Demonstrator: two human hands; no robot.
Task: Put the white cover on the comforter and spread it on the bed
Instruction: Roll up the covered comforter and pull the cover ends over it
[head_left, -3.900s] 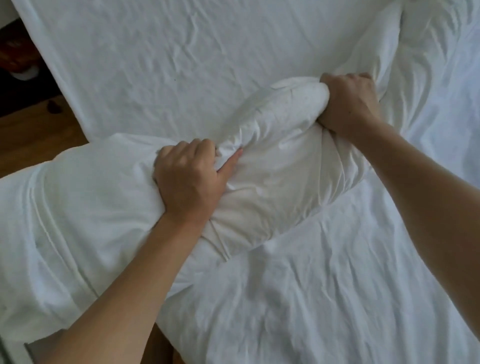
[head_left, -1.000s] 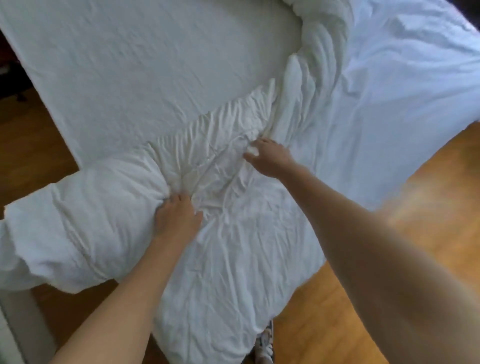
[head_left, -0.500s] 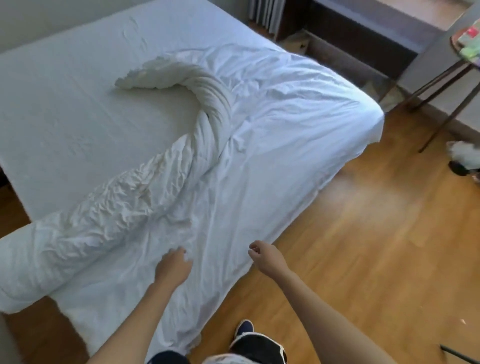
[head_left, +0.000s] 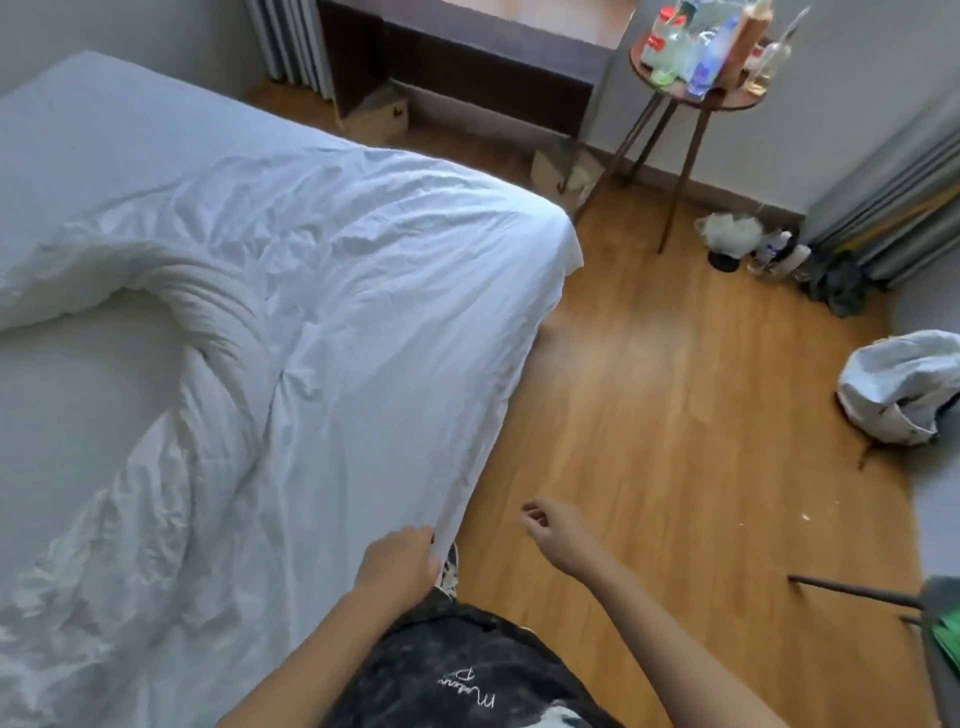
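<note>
1. At the bed's (head_left: 78, 135) near side, the left hand (head_left: 400, 561) pinches the hanging edge of the white cover (head_left: 374, 322); the right hand (head_left: 550, 525) hangs loosely curled over the floor (head_left: 675, 415), holding nothing.
2. The comforter (head_left: 171, 415) lies bunched and twisted in a ridge across the bed, part sheathed.
3. Best: take the edge with both hands well apart, then draw evenly.
4. Shake the ridge flat before spreading.

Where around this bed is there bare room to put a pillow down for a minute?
The bare sheet inside the curve of the bunched comforter roll is free. So is the wood floor between the bed edge and the crumpled white bundle. The round side table is packed with bottles.
</note>
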